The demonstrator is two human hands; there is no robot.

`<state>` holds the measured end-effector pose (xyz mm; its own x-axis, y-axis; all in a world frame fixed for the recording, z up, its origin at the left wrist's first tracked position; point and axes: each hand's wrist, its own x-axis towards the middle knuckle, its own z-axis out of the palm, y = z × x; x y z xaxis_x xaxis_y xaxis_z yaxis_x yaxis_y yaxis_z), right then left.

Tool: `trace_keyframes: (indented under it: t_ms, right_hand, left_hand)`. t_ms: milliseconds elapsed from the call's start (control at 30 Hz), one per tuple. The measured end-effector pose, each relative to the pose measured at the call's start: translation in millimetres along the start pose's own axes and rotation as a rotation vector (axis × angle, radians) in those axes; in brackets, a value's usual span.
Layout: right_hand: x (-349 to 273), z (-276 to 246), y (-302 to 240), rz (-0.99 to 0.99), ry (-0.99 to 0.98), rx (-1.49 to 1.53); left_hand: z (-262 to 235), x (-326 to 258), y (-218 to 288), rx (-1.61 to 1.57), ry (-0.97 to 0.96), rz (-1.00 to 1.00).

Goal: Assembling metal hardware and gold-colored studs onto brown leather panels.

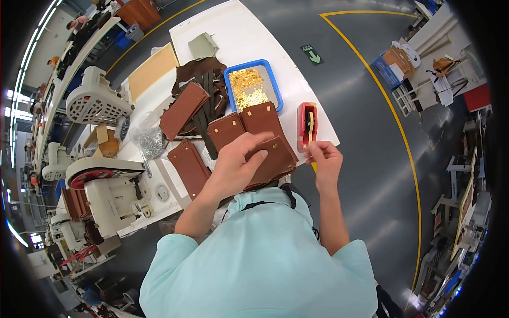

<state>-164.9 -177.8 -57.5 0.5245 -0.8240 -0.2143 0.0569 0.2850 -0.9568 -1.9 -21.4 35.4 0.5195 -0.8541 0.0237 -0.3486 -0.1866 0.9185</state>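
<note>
My left hand (236, 164) rests over a stack of brown leather pieces (278, 165) close to my body. Its index finger and thumb are stretched apart, and the other fingers are partly hidden. At the table's right edge stands a red tape dispenser (303, 127) with a roll of pale tape (311, 119). My right hand (325, 159) is at its near end, thumb and fingers pinched together on the tape. More brown leather panels (262, 121) with small gold-coloured fittings lie just beyond my left hand.
A blue-rimmed tray (281, 100) holds many small gold-coloured pieces. Left of it are dark straps (204, 116), a leather stack (184, 110) and another leather stack (189, 167). A clear plastic bag (148, 139) and a white sewing machine (111, 199) stand farther left.
</note>
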Motion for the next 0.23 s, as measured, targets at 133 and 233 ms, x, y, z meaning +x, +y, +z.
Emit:
trace_keyframes:
  t_ms: [133, 233]
  right_hand:
    - [-32, 39, -36, 0.030, -0.316, 0.034]
    - [-33, 46, -34, 0.014, -0.303, 0.010]
  left_hand:
    - [3, 2, 3, 0.017, -0.059, -0.042]
    - [5, 0, 4, -0.012, -0.034, -0.017]
